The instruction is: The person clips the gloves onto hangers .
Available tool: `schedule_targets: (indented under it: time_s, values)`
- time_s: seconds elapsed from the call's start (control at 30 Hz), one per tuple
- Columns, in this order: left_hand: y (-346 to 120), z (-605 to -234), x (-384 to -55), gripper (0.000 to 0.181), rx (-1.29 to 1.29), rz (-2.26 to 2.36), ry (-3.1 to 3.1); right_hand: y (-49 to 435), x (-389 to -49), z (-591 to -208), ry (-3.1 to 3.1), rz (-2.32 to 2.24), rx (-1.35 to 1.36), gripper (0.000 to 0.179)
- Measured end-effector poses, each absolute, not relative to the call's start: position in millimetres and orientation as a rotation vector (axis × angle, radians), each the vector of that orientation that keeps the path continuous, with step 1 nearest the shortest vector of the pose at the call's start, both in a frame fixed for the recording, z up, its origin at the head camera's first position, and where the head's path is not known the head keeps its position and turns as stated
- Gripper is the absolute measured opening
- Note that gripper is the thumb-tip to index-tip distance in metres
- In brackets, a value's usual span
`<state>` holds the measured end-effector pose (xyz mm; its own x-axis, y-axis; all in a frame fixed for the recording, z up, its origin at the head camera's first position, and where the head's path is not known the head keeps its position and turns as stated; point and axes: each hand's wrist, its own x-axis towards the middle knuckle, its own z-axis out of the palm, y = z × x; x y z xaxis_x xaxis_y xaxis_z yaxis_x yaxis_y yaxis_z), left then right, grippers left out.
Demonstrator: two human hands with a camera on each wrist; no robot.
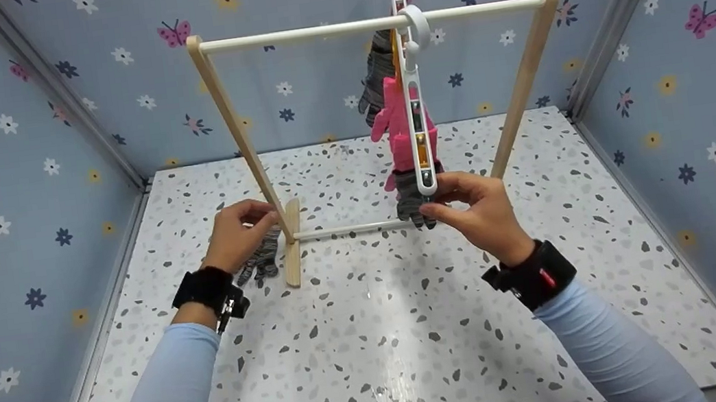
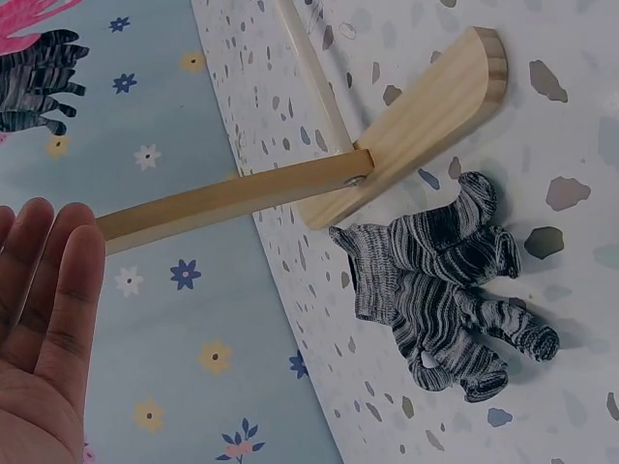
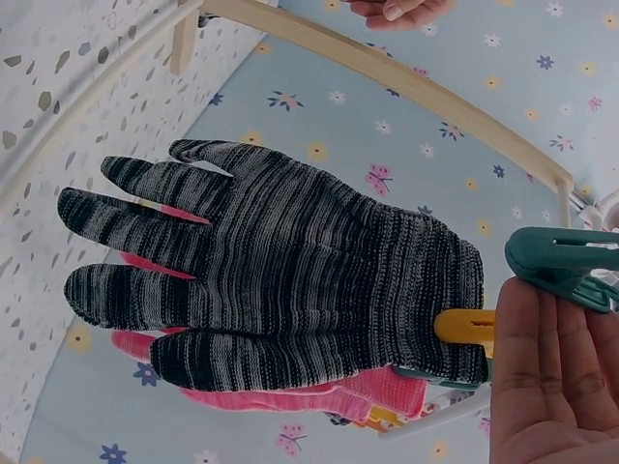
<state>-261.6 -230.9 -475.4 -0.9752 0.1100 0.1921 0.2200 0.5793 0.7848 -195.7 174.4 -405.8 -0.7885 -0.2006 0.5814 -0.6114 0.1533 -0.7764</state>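
Observation:
My left hand (image 1: 238, 234) has its fingers extended beside the rack's left wooden post (image 2: 193, 203); whether it touches the post I cannot tell. Below it, a black-and-grey striped glove (image 2: 426, 290) lies on the floor. My right hand (image 1: 481, 216) is at the near end of a white clip hanger (image 1: 413, 90). In the right wrist view, its straight fingers touch a green clip (image 3: 561, 256); the thumb is hidden there. Next to it, a yellow clip (image 3: 464, 327) grips the cuff of a hanging striped glove (image 3: 300, 261). A pink glove (image 1: 397, 116) hangs behind that.
The hanger's hook goes over the white top rail (image 1: 308, 32) of the wooden rack. Another striped glove (image 1: 376, 77) hangs at the far end. A lower rail (image 1: 348, 230) joins the rack's feet, with flowered walls (image 1: 287, 86) on three sides.

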Motion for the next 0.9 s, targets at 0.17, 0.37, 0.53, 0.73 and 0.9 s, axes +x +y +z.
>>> schedule_targets:
  time_s: [0.17, 0.37, 0.53, 0.73, 0.9]
  values:
    - [-236, -478, -266, 0.028, -0.266, -1.33, -2.694, 175, -197, -405, -2.085, 1.679, 0.787, 0.03]
    - [-242, -485, -270, 0.029, -0.245, -1.295, -2.713, 176, -198, -407, -2.102, 1.672, 0.784, 0.03]
    - [-247, -493, -273, 0.03, -0.243, -1.287, -2.742, 176, -198, -408, -2.094, 1.679, 0.792, 0.031]
    - [-254, -501, -275, 0.031, -0.263, -1.252, -2.778, 176, -198, -408, -2.082, 1.695, 0.794, 0.031]
    - [-258, -506, -277, 0.033, -0.233, -1.225, -2.785, 175, -198, -408, -2.094, 1.692, 0.778, 0.031]
